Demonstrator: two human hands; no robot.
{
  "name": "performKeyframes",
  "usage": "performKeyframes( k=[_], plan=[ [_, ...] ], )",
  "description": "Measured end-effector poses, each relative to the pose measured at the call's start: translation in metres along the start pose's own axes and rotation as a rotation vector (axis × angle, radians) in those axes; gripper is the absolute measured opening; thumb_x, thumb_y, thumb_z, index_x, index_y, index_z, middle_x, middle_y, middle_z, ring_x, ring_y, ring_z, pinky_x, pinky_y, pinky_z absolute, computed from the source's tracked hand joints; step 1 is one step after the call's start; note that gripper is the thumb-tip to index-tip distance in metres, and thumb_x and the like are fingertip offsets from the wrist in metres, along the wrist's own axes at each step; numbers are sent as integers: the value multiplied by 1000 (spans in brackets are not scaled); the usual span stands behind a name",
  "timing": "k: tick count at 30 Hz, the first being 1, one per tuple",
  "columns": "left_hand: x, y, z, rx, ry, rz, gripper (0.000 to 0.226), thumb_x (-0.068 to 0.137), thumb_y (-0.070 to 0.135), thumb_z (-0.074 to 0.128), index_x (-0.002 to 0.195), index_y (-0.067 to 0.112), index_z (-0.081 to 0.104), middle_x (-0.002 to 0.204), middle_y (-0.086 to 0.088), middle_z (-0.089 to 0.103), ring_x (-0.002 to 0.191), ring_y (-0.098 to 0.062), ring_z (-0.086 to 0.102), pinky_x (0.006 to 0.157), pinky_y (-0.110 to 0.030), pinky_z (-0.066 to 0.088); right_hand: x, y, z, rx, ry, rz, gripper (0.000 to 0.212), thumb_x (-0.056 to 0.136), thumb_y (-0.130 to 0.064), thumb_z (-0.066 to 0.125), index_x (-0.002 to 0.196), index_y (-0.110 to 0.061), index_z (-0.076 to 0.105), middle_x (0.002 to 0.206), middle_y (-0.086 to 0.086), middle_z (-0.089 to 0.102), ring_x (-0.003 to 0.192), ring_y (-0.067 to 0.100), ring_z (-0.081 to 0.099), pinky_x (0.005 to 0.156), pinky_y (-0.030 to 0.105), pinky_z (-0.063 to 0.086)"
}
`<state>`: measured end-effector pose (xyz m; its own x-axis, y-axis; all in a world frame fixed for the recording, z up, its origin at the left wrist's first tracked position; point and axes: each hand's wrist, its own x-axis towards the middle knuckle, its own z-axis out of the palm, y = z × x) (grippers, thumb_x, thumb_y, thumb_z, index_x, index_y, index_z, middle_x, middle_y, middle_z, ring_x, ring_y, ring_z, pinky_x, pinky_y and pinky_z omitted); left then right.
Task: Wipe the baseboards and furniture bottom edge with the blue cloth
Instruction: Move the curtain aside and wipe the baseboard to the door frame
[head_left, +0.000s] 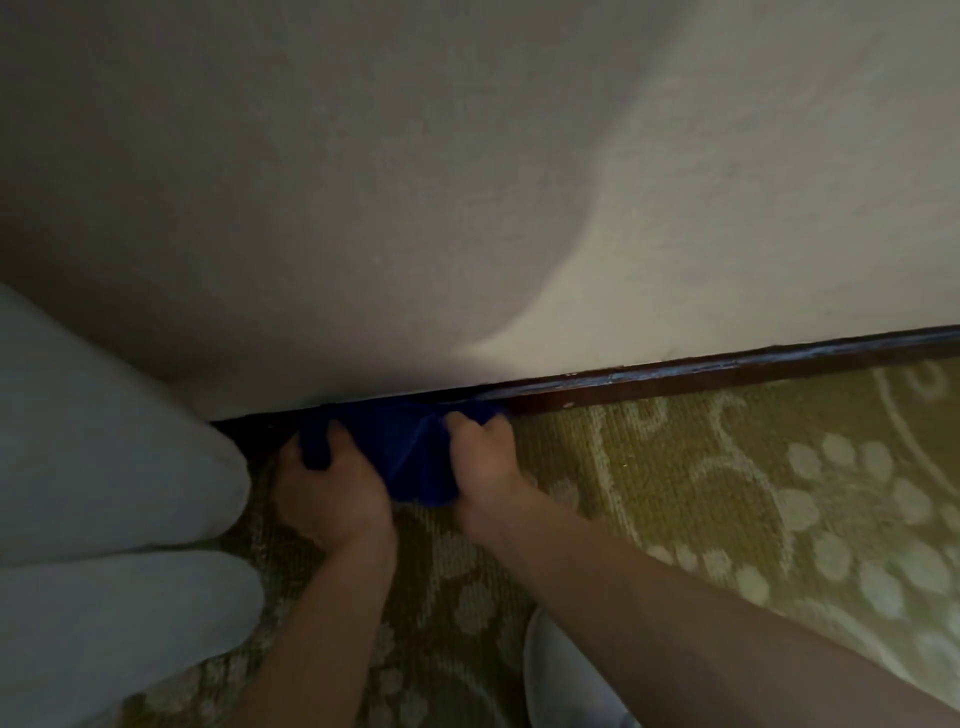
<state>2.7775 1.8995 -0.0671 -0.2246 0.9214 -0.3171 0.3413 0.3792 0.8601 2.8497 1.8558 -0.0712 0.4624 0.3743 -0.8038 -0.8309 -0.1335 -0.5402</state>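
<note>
My left hand (324, 491) and right hand (483, 467) both clutch the blue cloth (410, 452), fingers curled into its folds, each grip grasping one side. The cloth is bunched against the dark wooden baseboard (727, 371), its top edge touching the strip where the pale wall (467, 182) ends. Below the baseboard lies the green patterned carpet (727, 493), under my forearms. Left of the baseboard's near end, a white cushioned piece of furniture (104, 467) sits beside my left hand.
</note>
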Motion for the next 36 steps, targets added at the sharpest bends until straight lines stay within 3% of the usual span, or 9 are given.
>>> performKeyframes(
  k=[4, 8, 12, 16, 19, 22, 25, 33, 36],
  plan=[
    [-40, -3, 27, 40, -226, 204, 21, 94, 21, 60, 108, 10, 71, 102, -8, 72, 90, -17, 65, 87, -27, 51, 3, -28, -47, 64, 200, -172, 28, 93, -1, 48, 121, -1, 52, 112, 18, 63, 101, 34, 63, 84, 46, 57],
    [-69, 2, 54, 61, -556, 214, 12, 92, 22, 66, 95, 15, 76, 84, 2, 71, 80, -10, 65, 85, -33, 56, 18, -61, -101, 55, 419, -264, 36, 95, -8, 49, 131, -4, 44, 126, 16, 58, 114, 36, 59, 100, 52, 48],
    [-47, 2, 28, -117, -310, -2, 26, 93, 22, 65, 117, 13, 70, 100, 9, 68, 89, -5, 64, 88, -24, 52, 18, -33, -63, 1, 286, -216, 30, 91, -9, 52, 121, -8, 49, 116, 16, 61, 107, 36, 61, 96, 55, 50],
    [-14, -1, 7, -106, -44, -33, 49, 95, 27, 62, 139, 11, 51, 136, -1, 55, 122, -12, 51, 110, -34, 42, 10, -4, -8, -28, 40, -45, 42, 89, -12, 52, 131, -10, 47, 129, 20, 56, 114, 37, 57, 98, 55, 49],
    [-32, 0, 17, -31, -91, 55, 42, 95, 26, 62, 134, 12, 56, 134, -6, 58, 119, -14, 55, 107, -31, 45, 11, -12, -18, -42, 99, -115, 43, 78, -18, 53, 121, -9, 51, 122, 18, 61, 109, 36, 60, 96, 55, 50],
    [-67, -5, 41, 40, -269, 276, 15, 93, 19, 64, 106, 18, 70, 102, -2, 71, 84, -8, 63, 80, -16, 49, 17, -38, -66, -95, 340, -277, 38, 82, -16, 55, 119, -7, 55, 114, 18, 64, 103, 36, 63, 95, 53, 52],
    [-79, -7, 57, 74, -396, 300, 26, 93, 22, 64, 113, 8, 72, 108, -4, 71, 93, -14, 66, 88, -25, 52, 26, -54, -94, -100, 461, -343, 43, 91, -15, 52, 133, -8, 46, 126, 17, 59, 112, 35, 59, 101, 50, 48],
    [-28, -5, 10, 88, -124, 348, 31, 96, 22, 61, 124, 8, 64, 111, 7, 58, 100, -9, 57, 96, -23, 43, 4, -18, -18, -276, 144, -276, 18, 91, -10, 51, 109, -9, 55, 113, 17, 64, 104, 32, 61, 98, 48, 50],
    [-43, -5, 22, 178, -220, 449, 20, 94, 15, 62, 107, 4, 72, 100, 2, 64, 89, -15, 61, 84, -22, 46, 6, -30, -35, -323, 204, -343, 24, 80, -20, 54, 102, -10, 58, 109, 18, 66, 104, 35, 63, 97, 50, 50]
  ],
)
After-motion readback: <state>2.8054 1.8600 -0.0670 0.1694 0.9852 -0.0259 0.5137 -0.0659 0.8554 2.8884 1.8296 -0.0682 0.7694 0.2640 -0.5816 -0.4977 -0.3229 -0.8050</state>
